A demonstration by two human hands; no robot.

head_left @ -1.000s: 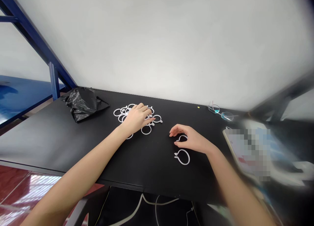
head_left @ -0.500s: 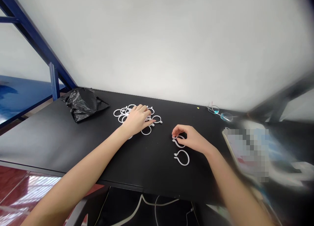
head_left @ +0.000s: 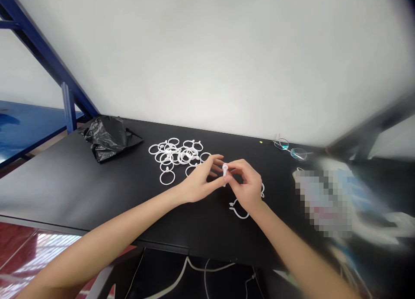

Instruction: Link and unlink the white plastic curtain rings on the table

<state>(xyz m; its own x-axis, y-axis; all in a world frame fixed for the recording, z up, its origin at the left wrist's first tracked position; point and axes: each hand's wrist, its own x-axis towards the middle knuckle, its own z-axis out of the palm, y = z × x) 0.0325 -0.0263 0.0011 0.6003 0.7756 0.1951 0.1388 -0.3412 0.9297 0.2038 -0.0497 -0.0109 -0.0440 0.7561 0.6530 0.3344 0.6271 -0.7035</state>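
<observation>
A white plastic ring (head_left: 225,172), seen nearly edge-on, is held up between my two hands above the black table. My left hand (head_left: 204,178) has its thumb pressed on the ring, with its other fingers partly extended behind. My right hand (head_left: 246,182) pinches the same ring between thumb and fingertips. Below my right hand lies an opened white ring (head_left: 240,210) with a gap on its left. Another ring (head_left: 263,190) shows only partly beyond the right wrist. Left of my hands is a loose pile of white rings (head_left: 167,178), some overlapping; my left hand covers part of it.
A crumpled black plastic bag (head_left: 108,139) lies at the table's back left. Glasses (head_left: 298,154) and a small yellow bit (head_left: 261,142) lie near the wall. On the right is a blurred, pixelated flat item (head_left: 320,204). Pale cables (head_left: 175,284) hang below the front edge.
My left hand has moved right, away from the pile, to meet my right hand, and both now grip a ring. The ring formerly in my right hand's fingers appears to lie farther right.
</observation>
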